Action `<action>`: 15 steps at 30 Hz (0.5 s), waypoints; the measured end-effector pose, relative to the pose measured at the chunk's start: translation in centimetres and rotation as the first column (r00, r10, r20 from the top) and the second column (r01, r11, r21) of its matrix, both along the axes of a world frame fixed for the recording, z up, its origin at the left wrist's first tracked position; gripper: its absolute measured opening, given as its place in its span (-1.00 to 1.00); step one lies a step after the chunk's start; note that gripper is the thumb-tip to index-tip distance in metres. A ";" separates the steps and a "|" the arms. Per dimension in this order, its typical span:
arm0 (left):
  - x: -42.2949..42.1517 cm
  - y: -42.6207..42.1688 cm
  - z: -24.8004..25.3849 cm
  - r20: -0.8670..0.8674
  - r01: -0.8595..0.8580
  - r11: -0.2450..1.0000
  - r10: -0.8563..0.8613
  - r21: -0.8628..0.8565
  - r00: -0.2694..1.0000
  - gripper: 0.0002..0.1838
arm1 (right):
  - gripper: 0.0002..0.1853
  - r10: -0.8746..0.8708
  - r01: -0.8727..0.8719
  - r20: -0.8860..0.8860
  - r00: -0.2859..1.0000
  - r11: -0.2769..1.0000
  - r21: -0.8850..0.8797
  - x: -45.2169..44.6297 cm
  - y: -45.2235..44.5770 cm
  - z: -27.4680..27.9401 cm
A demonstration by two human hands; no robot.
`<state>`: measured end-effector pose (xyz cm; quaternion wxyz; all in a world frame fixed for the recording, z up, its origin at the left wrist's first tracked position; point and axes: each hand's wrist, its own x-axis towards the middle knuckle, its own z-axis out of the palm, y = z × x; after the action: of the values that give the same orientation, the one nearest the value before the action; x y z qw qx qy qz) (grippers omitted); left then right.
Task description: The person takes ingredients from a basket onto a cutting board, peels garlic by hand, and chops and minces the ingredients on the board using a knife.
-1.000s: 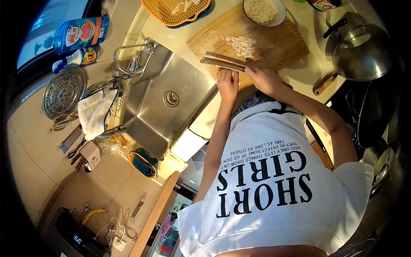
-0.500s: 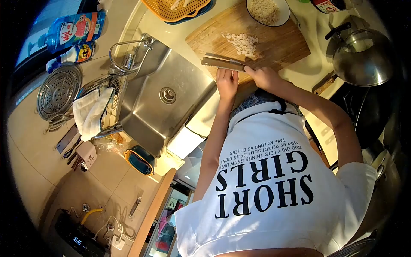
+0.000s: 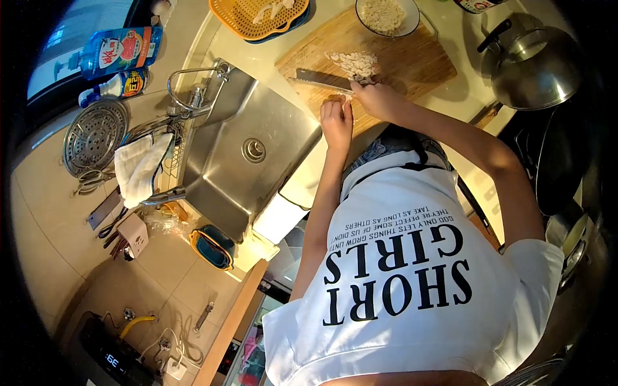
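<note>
In the head view my right hand point(image 3: 378, 101) is closed around the handle end of a kitchen knife point(image 3: 320, 82), its blade pointing left over the wooden cutting board point(image 3: 418, 67). Beside the blade, my left hand point(image 3: 337, 122) has its fingers curled down at the board's near edge. They press on a small pale piece of food point(image 3: 339, 98), mostly hidden by the fingertips. Beyond the knife lies a pile of pale chopped pieces point(image 3: 354, 64). A white bowl point(image 3: 414, 19) of finely chopped pale food sits on the board's far side.
A steel sink point(image 3: 225, 154) with a faucet point(image 3: 193, 96) is to the left. An orange basket point(image 3: 257, 26) stands behind the board. At right are a lidded steel pot point(image 3: 537, 71), a wooden handle point(image 3: 486, 116) and a black pan point(image 3: 560, 161). Bottles point(image 3: 122, 51) line the left.
The knife blade has tilted, and its handle end has moved away from my left hand. My right hand has shifted slightly left and away from my body. The whole view has shifted a little.
</note>
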<state>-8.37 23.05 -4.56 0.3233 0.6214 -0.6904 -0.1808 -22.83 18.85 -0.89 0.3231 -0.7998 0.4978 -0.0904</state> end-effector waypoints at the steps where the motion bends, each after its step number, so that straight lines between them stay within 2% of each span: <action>1: -0.1 0.0 0.0 -0.010 -0.002 1.000 0.002 -0.001 1.000 -0.88 | -0.81 -0.010 0.010 -0.002 1.000 0.997 -0.081 0.0 0.1 -0.3; 7: -0.1 0.3 0.1 0.028 0.025 1.000 -0.025 -0.012 0.999 -0.86 | -0.84 -0.113 0.111 -0.056 0.992 0.993 -0.025 -0.7 0.6 0.0; 11: 0.0 0.0 0.5 0.100 0.054 0.998 -0.051 -0.033 0.994 -0.84 | -0.85 -0.043 0.041 -0.103 0.994 0.999 -0.021 -2.8 1.7 0.0; 13: -0.2 -0.2 0.6 0.083 0.045 0.998 -0.041 -0.049 0.996 -0.84 | -0.86 -0.079 0.067 -0.203 0.976 0.995 -0.068 -2.3 1.6 0.0; 15: -0.3 0.0 0.7 0.071 0.039 0.998 -0.035 -0.053 0.997 -0.84 | -0.86 -0.082 0.069 -0.162 0.983 0.994 -0.084 -1.0 1.2 -0.1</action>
<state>-8.68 23.00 -3.81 0.3122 0.6056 -0.7173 -0.1460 -23.81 20.05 -0.95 0.2455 -0.7972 0.5487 -0.0555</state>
